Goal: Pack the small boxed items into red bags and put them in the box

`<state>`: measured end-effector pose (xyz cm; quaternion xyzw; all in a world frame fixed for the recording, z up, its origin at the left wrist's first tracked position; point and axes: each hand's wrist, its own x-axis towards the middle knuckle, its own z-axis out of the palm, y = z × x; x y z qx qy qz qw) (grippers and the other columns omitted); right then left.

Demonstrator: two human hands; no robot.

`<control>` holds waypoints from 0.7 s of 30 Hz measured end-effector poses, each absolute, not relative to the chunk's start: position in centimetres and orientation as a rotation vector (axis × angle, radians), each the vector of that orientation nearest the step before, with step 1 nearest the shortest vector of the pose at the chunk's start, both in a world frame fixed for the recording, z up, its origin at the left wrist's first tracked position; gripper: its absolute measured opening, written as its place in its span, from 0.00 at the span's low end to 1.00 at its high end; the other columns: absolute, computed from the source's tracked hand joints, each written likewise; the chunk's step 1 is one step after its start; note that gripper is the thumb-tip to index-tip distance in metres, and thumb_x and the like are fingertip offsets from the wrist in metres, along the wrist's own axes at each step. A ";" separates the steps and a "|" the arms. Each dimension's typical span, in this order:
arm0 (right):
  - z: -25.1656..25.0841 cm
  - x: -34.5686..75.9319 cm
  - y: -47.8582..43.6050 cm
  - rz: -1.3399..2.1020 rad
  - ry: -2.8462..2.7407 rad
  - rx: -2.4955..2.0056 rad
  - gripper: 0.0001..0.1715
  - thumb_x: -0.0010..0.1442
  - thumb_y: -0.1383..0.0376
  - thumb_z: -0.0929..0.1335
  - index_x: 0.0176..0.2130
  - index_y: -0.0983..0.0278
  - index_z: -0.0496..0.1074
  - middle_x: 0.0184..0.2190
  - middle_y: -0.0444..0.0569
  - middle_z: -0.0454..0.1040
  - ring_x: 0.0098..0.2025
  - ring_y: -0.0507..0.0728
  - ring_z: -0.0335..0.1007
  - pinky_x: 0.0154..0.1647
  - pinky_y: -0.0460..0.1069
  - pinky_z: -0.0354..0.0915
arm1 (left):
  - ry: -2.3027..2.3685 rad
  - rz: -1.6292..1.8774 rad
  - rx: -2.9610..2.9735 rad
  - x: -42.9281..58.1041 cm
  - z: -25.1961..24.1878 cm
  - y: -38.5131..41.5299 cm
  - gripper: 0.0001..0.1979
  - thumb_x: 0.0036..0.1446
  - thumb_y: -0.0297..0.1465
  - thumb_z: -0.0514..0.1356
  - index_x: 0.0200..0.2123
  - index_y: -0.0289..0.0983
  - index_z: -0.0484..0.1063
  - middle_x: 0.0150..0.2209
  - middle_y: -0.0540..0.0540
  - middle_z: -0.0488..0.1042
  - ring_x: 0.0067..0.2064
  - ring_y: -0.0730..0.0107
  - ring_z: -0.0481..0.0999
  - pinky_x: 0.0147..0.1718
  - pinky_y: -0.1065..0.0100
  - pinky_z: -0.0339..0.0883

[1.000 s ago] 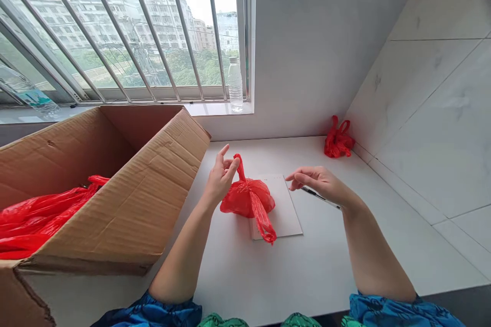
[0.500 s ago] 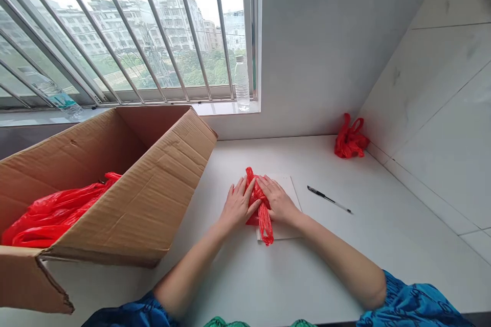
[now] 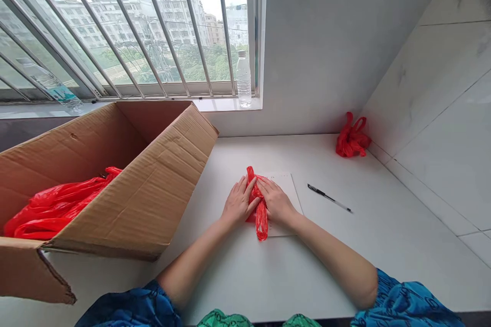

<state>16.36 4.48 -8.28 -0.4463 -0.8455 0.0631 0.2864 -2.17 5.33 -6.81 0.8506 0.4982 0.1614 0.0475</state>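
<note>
A barred window (image 3: 134, 25) spans the upper left of the frame, above a white table (image 3: 230, 281). At the left, an open cardboard box (image 3: 134, 199) holds crumpled red plastic (image 3: 57, 209).

At the centre, the left hand (image 3: 237, 202) lies palm down with its fingers straight and close together, grasping nothing. It presses on the red plastic bag (image 3: 261, 217), which is squeezed between it and the right hand (image 3: 278, 202), equally flat and ungripped. The step in hand looks like flattening or smoothing the bag; the next move seems to call for even pressure, with the loops kept clear of the palms.

The bag is thin, shiny and creased: one strap pokes up above the fingers, another trails below, twisted. Beneath its right side is white paper (image 3: 286, 184). Farther right lie a pen (image 3: 330, 197) and, by the wall, a bunched red bag (image 3: 351, 145).
</note>
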 end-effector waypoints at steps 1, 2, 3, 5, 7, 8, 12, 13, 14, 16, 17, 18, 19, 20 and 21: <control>-8.2 16.5 4.5 0.185 -2.250 -1.177 0.36 0.62 0.64 0.64 0.67 0.73 0.59 0.66 0.59 0.62 0.69 0.64 0.53 0.70 0.61 0.53 | 1.511 0.521 2.597 -2.2 -6.7 5.2 0.31 0.69 0.45 0.49 0.70 0.41 0.51 0.70 0.40 0.52 0.71 0.53 0.50 0.67 0.47 0.50; -8.0 16.6 4.5 0.210 -2.235 -1.162 0.34 0.62 0.65 0.65 0.65 0.71 0.61 0.65 0.59 0.64 0.68 0.64 0.55 0.69 0.62 0.54 | 1.505 0.558 2.600 -2.1 -6.4 5.0 0.29 0.69 0.43 0.50 0.69 0.41 0.54 0.69 0.41 0.55 0.71 0.53 0.51 0.67 0.46 0.50; -7.7 16.8 4.5 0.239 -2.213 -1.146 0.31 0.62 0.65 0.65 0.63 0.69 0.64 0.63 0.58 0.67 0.66 0.63 0.59 0.68 0.63 0.54 | 1.499 0.604 2.602 -2.1 -6.0 4.7 0.26 0.69 0.41 0.51 0.67 0.41 0.58 0.68 0.42 0.60 0.70 0.53 0.53 0.67 0.46 0.50; -6.5 17.1 4.0 0.304 -2.158 -1.102 0.20 0.64 0.63 0.66 0.54 0.63 0.72 0.55 0.54 0.75 0.59 0.62 0.68 0.67 0.64 0.55 | 1.467 0.719 2.592 -2.0 -4.6 3.7 0.19 0.69 0.37 0.51 0.60 0.42 0.67 0.62 0.44 0.69 0.67 0.55 0.61 0.66 0.46 0.50; -4.5 17.5 3.0 0.373 -2.074 -1.044 0.10 0.65 0.60 0.67 0.44 0.59 0.76 0.45 0.50 0.80 0.50 0.60 0.74 0.62 0.63 0.60 | 1.403 0.838 2.532 -1.9 -2.2 2.0 0.14 0.69 0.35 0.51 0.52 0.43 0.73 0.54 0.45 0.75 0.59 0.58 0.70 0.64 0.49 0.55; -3.2 17.7 2.2 0.420 -2.028 -1.002 0.09 0.65 0.58 0.67 0.41 0.58 0.75 0.41 0.49 0.80 0.45 0.59 0.75 0.58 0.61 0.64 | 1.362 0.878 2.482 -2.0 -0.7 1.0 0.14 0.69 0.35 0.51 0.49 0.43 0.74 0.52 0.45 0.77 0.54 0.61 0.74 0.61 0.53 0.60; 2.5 18.0 -1.7 0.699 -1.875 -0.760 0.09 0.64 0.58 0.69 0.34 0.59 0.73 0.34 0.46 0.75 0.35 0.54 0.72 0.36 0.49 0.70 | 1.222 0.832 2.306 -2.8 6.3 -3.3 0.16 0.68 0.41 0.52 0.53 0.43 0.70 0.47 0.45 0.77 0.46 0.64 0.77 0.46 0.64 0.70; 3.9 17.9 -2.5 0.708 -1.876 -0.698 0.10 0.64 0.58 0.69 0.32 0.60 0.72 0.33 0.46 0.74 0.34 0.53 0.71 0.34 0.49 0.69 | 1.200 0.748 2.309 -3.1 7.9 -4.2 0.20 0.66 0.44 0.55 0.58 0.44 0.67 0.46 0.45 0.78 0.44 0.63 0.78 0.44 0.65 0.70; 5.1 17.8 -3.3 0.681 -1.902 -0.630 0.10 0.63 0.59 0.70 0.31 0.60 0.71 0.32 0.45 0.74 0.33 0.53 0.70 0.33 0.49 0.69 | 1.164 0.647 2.321 -3.3 9.4 -5.1 0.27 0.62 0.47 0.58 0.62 0.45 0.62 0.44 0.46 0.78 0.41 0.62 0.78 0.40 0.66 0.70; 6.9 17.4 -4.6 0.540 -1.933 -0.532 0.11 0.62 0.59 0.71 0.29 0.60 0.70 0.29 0.45 0.73 0.30 0.52 0.69 0.32 0.49 0.68 | 1.095 0.454 2.357 -3.9 11.8 -6.5 0.38 0.56 0.50 0.63 0.66 0.47 0.57 0.40 0.48 0.80 0.37 0.61 0.79 0.36 0.67 0.70; 7.6 17.1 -5.1 0.469 -1.942 -0.485 0.12 0.61 0.58 0.71 0.29 0.60 0.70 0.28 0.44 0.73 0.29 0.52 0.68 0.32 0.49 0.67 | 1.079 0.400 2.372 -4.3 12.8 -7.1 0.37 0.56 0.49 0.64 0.66 0.48 0.58 0.38 0.49 0.80 0.36 0.61 0.79 0.34 0.67 0.70; 8.1 16.8 -5.5 0.412 -1.935 -0.441 0.11 0.62 0.58 0.71 0.31 0.60 0.71 0.27 0.44 0.73 0.28 0.52 0.69 0.31 0.49 0.67 | 1.078 0.378 2.387 -4.8 13.7 -7.7 0.32 0.59 0.47 0.63 0.64 0.49 0.61 0.36 0.50 0.80 0.34 0.62 0.80 0.33 0.68 0.70; 8.4 16.6 -5.8 0.383 -1.928 -0.402 0.10 0.63 0.57 0.70 0.33 0.59 0.72 0.28 0.45 0.74 0.29 0.53 0.70 0.31 0.50 0.67 | 1.090 0.393 2.404 -5.4 14.7 -8.3 0.25 0.61 0.43 0.61 0.61 0.51 0.66 0.35 0.50 0.80 0.33 0.63 0.80 0.32 0.68 0.70; 8.6 16.5 -6.0 0.380 -1.924 -0.373 0.09 0.64 0.56 0.69 0.37 0.59 0.73 0.30 0.47 0.75 0.30 0.54 0.71 0.32 0.50 0.68 | 1.113 0.446 2.426 -6.3 15.7 -8.9 0.19 0.62 0.40 0.59 0.56 0.51 0.71 0.34 0.50 0.81 0.32 0.65 0.80 0.32 0.68 0.71; 8.6 16.5 -6.1 0.389 -1.922 -0.358 0.10 0.65 0.56 0.68 0.42 0.59 0.73 0.33 0.49 0.76 0.32 0.55 0.73 0.33 0.51 0.68 | 1.151 0.526 2.453 -7.5 16.8 -9.4 0.14 0.62 0.38 0.58 0.51 0.52 0.75 0.34 0.51 0.81 0.32 0.66 0.80 0.31 0.69 0.72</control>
